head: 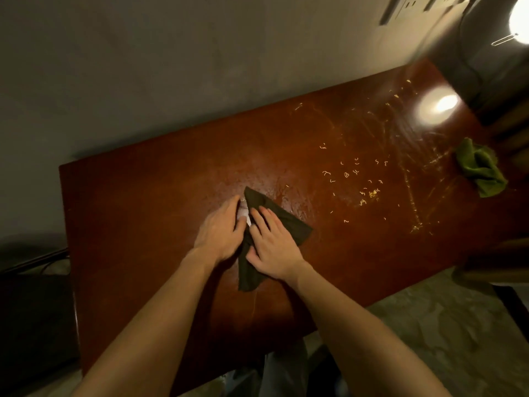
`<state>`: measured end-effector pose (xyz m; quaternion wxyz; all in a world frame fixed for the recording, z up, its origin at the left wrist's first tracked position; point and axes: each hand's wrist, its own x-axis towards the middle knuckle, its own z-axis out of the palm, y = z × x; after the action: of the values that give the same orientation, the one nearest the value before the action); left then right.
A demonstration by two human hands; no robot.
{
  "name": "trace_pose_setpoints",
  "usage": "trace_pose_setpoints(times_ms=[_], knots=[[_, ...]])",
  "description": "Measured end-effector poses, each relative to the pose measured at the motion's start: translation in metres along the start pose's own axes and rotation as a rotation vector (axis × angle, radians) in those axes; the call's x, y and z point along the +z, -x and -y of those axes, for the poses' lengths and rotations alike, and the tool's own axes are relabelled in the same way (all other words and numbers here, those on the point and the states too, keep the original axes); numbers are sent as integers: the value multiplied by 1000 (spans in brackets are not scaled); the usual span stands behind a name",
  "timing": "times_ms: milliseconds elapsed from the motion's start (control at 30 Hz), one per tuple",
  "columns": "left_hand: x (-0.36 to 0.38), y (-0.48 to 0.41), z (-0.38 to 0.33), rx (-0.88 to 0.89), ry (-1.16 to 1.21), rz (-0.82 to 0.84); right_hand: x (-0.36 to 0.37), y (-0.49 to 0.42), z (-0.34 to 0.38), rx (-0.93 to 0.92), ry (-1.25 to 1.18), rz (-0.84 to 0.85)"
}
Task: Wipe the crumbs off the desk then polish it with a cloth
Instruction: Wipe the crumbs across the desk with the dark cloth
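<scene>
Dark cloth [292,224] lies mid-desk [143,210], folded to a point. Right hand [274,242] lies flat on it, fingers straight and slightly apart. Left hand [219,230] is at the cloth's left edge, fingers together over a white scrap [243,215]; can't tell if pinching. Crumbs [357,179] are scattered right of the cloth, with 1 green rag [481,170] far right.

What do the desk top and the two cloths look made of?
Desk: probably varnished wood, reddish-brown, glossy with lamp glare. Dark cloth: thin matte fabric, folds flat. Green cloth: thicker soft fabric, maybe towelling, crumpled.
</scene>
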<state>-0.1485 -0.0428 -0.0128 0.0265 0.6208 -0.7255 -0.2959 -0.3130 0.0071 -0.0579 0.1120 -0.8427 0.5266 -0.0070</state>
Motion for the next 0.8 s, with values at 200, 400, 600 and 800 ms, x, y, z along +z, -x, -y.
trace_pose_setpoints(times_ms=[200,400,600,800], knots=[[-5,-14,6,-14,-20,-88,0,-54,-36,-20,-63,10],[-9,-35,-7,-45,-27,-63,-10,-56,-86,285,-116,-64],[-17,-38,-22,-91,49,-50,-9,-3,-102,331,-132,-110],[-23,-22,-20,-110,166,-31,10,57,-46,282,-126,-68]])
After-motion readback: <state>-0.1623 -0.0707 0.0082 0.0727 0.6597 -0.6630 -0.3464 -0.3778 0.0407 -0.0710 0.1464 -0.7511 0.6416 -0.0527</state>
